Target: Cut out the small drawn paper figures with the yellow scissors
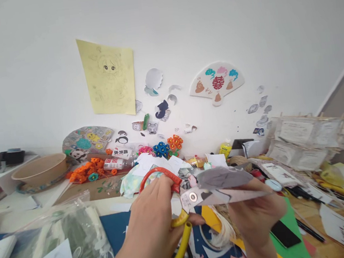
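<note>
My left hand (153, 220) is wrapped round the handles of a pair of scissors (192, 197), one loop red, the other yellow. Their blades are spread apart and point to the right. Between and along the blades lies a small grey paper piece (222, 177) with faint lines on it. My right hand (256, 214) grips this paper from its right side, its fingers partly hidden behind the paper and the lower blade.
Below the hands, a bundle of white cord (219, 233) lies by green paper (291, 231) with a black phone-like slab. Left are a plastic bag (69, 236), orange flowers (91, 168) and a round tan basin (40, 169). Paper cut-outs and a fan (198, 85) hang on the wall.
</note>
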Available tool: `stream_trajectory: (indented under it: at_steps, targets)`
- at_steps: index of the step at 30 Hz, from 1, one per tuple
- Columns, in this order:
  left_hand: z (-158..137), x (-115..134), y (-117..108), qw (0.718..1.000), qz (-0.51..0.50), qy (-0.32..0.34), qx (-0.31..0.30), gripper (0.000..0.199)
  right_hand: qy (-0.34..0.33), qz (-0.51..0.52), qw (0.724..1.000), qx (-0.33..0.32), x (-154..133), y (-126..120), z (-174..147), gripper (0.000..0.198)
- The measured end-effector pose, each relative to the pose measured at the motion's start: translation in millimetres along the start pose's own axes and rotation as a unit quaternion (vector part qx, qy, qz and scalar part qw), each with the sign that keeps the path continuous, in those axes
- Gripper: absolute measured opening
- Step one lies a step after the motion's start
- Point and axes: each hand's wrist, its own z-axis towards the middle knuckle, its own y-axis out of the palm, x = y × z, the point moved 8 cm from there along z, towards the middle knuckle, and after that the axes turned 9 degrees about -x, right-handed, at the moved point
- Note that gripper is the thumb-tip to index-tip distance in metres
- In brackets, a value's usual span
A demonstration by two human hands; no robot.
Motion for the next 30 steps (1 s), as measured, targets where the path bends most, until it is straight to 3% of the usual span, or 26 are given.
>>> stream_trajectory:
  at_steps: [23, 30]
  targets:
    - [1, -9, 9, 0.998, -0.041, -0.028, -0.032, 0.034, -0.013, -0.046, 0.998, 0.029, 0, 0, -1, 0.025]
    - [4, -15, 15, 0.990, -0.085, -0.076, -0.079, 0.028, 0.009, -0.013, 1.000, 0.011, 2, 7, 4, 0.032]
